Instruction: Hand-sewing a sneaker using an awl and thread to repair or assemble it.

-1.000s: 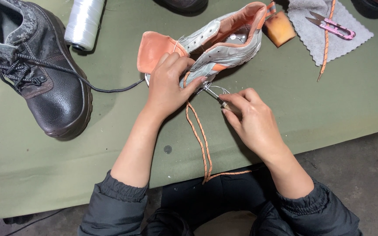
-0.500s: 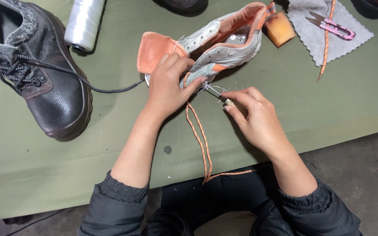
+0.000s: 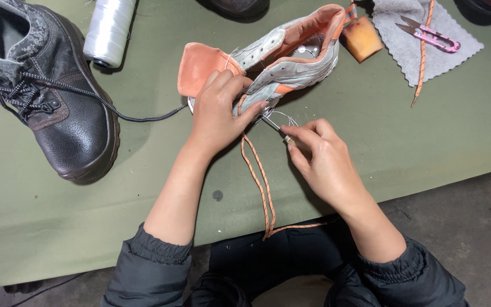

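On the green table (image 3: 404,148), mid-frame: left hand (image 3: 218,108) clamps the grey-and-orange sneaker (image 3: 282,59) on its side, fingers curled over the upper. Right hand (image 3: 320,159) pinches a thin metal needle (image 3: 274,124) at the shoe's edge. Orange lace (image 3: 259,182) trails down off the table. Black boot (image 3: 58,108) lies well left, white thread spool (image 3: 109,31) beside it.

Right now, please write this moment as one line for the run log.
left hand: holds grey-orange sneaker | right hand: pinches needle tool at sneaker side | orange lace: hangs over table edge
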